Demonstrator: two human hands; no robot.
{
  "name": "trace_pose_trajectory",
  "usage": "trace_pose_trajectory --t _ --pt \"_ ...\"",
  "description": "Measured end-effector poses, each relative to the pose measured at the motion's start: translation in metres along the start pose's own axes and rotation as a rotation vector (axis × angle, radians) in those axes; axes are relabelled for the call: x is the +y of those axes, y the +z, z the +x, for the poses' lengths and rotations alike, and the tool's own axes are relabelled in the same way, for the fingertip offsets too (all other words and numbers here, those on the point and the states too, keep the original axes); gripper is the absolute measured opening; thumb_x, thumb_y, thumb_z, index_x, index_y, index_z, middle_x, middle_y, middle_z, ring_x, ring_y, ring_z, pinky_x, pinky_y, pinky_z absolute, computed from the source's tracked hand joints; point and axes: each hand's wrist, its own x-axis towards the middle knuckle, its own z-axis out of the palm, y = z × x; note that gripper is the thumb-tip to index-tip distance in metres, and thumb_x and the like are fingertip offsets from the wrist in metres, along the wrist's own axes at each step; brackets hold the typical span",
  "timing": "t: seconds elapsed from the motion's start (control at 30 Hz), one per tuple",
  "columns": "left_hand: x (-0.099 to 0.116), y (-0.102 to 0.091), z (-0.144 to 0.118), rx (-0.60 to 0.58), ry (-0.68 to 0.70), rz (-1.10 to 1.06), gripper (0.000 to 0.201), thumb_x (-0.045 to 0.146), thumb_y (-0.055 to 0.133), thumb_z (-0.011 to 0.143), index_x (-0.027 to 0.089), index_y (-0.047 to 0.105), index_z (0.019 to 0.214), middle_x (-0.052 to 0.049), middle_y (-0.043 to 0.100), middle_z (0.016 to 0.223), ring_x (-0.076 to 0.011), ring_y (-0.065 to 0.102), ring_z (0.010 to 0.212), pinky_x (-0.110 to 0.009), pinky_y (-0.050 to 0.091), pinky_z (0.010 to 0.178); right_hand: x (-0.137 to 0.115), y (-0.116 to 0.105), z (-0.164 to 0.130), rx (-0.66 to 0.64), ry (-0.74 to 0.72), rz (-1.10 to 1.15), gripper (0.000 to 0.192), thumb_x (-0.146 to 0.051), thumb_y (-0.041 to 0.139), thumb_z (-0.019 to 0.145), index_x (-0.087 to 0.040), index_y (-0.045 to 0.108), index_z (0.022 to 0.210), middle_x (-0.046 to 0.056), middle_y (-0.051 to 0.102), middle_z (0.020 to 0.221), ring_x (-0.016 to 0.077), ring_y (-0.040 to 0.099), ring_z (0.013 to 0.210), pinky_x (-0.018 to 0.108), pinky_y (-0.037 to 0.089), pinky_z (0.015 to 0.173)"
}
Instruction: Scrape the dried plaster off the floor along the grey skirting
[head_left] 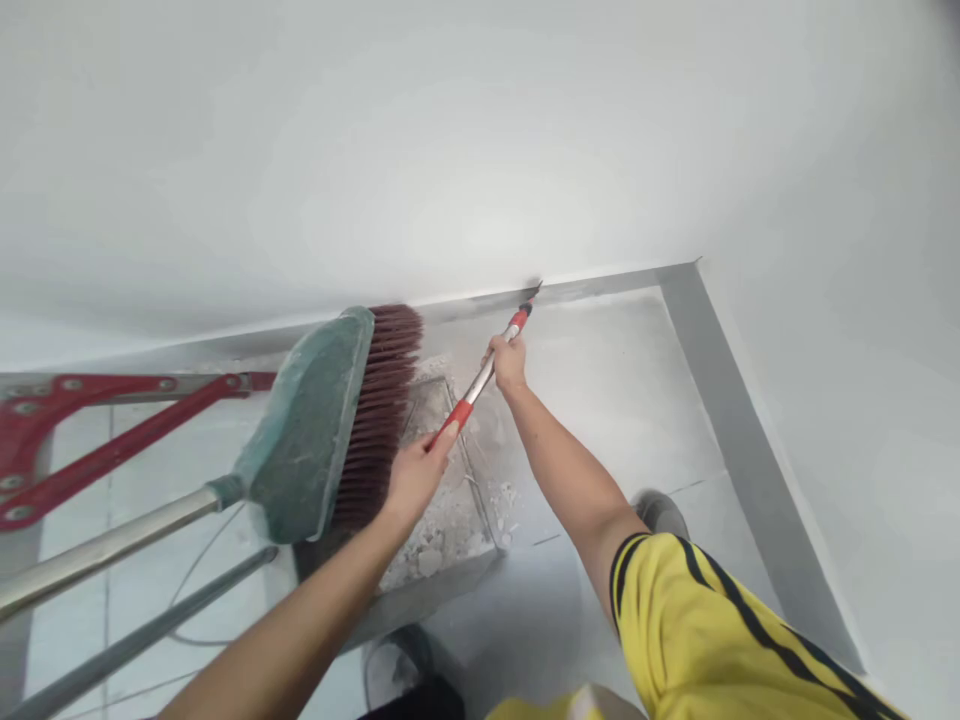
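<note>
Both hands are closed around a long-handled scraper (480, 382) with red grip sections and a bare metal shaft. My left hand (421, 472) grips the red lower end of the handle. Farther up, my right hand (508, 362) wraps the metal shaft just below the upper red section. The scraper's thin dark tip reaches the grey strip (600, 286) at the foot of the white wall, and is slightly blurred. Left of the hands stands a broom (311, 430) with a green head and dark red bristles, partly covering a dustpan (480, 500) that holds rubble.
A red metal hinged frame (127, 440) juts in from the left. A grey pole (165, 625) lies below the broom handle. Dust and chips are on the tiled floor (615, 350). White walls (480, 150) meet at a corner on the right. My shoes (660, 512) are below.
</note>
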Motion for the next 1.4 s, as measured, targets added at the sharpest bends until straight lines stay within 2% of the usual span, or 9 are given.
trace_pose_trajectory --t 0.2,0.43,0.6,0.67,0.8,1.0,1.1,1.27,1.4 --pt "-0.053 -0.003 -0.032 0.078 -0.224 -0.173 0.059 0.071 0.042 0.071 0.014 0.06 0.072 0.003 0.044 0.047 -0.0098 0.038 0.041 -0.021 0.028 0.041 0.024 0.05 -0.044 -0.163 -0.05 -0.171 0.017 -0.026 0.051 0.06 -0.021 0.038 0.071 -0.007 0.045 0.054 0.0097 0.044 0.05 0.021 0.036 0.048" --pt "-0.019 0.008 -0.012 0.001 -0.088 -0.111 0.059 0.072 0.046 0.067 0.014 0.059 0.066 0.002 0.045 0.047 -0.0089 0.038 0.041 -0.02 0.027 0.039 0.013 0.011 -0.014 -0.013 -0.05 -0.141 0.01 -0.023 0.045 0.064 -0.021 0.038 0.069 -0.006 0.041 0.054 0.0105 0.043 0.051 0.022 0.034 0.049" --pt "-0.038 0.014 -0.034 0.0 -0.266 -0.335 0.059 0.074 0.043 0.067 0.016 0.052 0.074 0.008 0.034 0.043 -0.0062 0.029 0.033 -0.018 0.022 0.034 0.015 0.031 -0.038 -0.191 -0.058 -0.286 0.018 -0.025 0.053 0.062 -0.021 0.038 0.072 -0.006 0.045 0.058 0.0108 0.044 0.054 0.022 0.033 0.05" --pt "-0.045 0.017 -0.042 0.005 -0.296 -0.383 0.058 0.074 0.044 0.067 0.017 0.05 0.074 0.009 0.033 0.043 -0.0054 0.027 0.033 -0.018 0.022 0.034 0.017 0.039 -0.047 -0.202 -0.059 -0.319 0.019 -0.026 0.054 0.064 -0.021 0.039 0.074 -0.005 0.047 0.06 0.0114 0.045 0.056 0.022 0.034 0.051" --pt "-0.051 0.009 -0.039 -0.013 -0.257 -0.336 0.055 0.072 0.044 0.069 0.017 0.05 0.071 0.007 0.037 0.044 -0.0055 0.03 0.033 -0.018 0.025 0.036 0.016 0.045 -0.052 -0.139 -0.054 -0.29 0.017 -0.024 0.052 0.065 -0.021 0.039 0.076 -0.005 0.048 0.062 0.012 0.046 0.057 0.023 0.035 0.053" --pt "-0.061 -0.011 -0.029 0.049 -0.209 -0.224 0.055 0.07 0.044 0.071 0.016 0.054 0.07 0.005 0.041 0.046 -0.007 0.033 0.037 -0.02 0.025 0.038 0.019 0.055 -0.053 -0.119 -0.082 -0.209 0.018 -0.025 0.051 0.065 -0.021 0.039 0.078 -0.004 0.049 0.066 0.0118 0.047 0.058 0.023 0.037 0.055" --pt "-0.059 -0.01 -0.029 0.023 -0.18 -0.234 0.055 0.069 0.043 0.073 0.016 0.054 0.069 0.005 0.039 0.045 -0.0074 0.033 0.038 -0.02 0.026 0.04 0.021 0.055 -0.053 -0.103 -0.071 -0.187 0.017 -0.024 0.05 0.064 -0.021 0.038 0.076 -0.005 0.047 0.062 0.0113 0.045 0.055 0.023 0.036 0.054" --pt "-0.056 -0.02 -0.03 0.071 -0.169 -0.148 0.055 0.068 0.043 0.073 0.015 0.054 0.062 0.003 0.043 0.046 -0.0088 0.037 0.043 -0.02 0.027 0.043 0.019 0.06 -0.055 -0.098 -0.081 -0.162 0.017 -0.025 0.049 0.065 -0.021 0.038 0.078 -0.006 0.046 0.061 0.011 0.045 0.056 0.022 0.036 0.054" --pt "-0.049 -0.023 -0.028 0.07 -0.185 -0.148 0.056 0.069 0.043 0.073 0.016 0.056 0.064 0.003 0.042 0.047 -0.0102 0.037 0.044 -0.021 0.027 0.044 0.011 0.052 -0.05 -0.132 -0.085 -0.187 0.017 -0.025 0.05 0.064 -0.02 0.039 0.076 -0.005 0.047 0.062 0.0113 0.046 0.057 0.023 0.035 0.054"
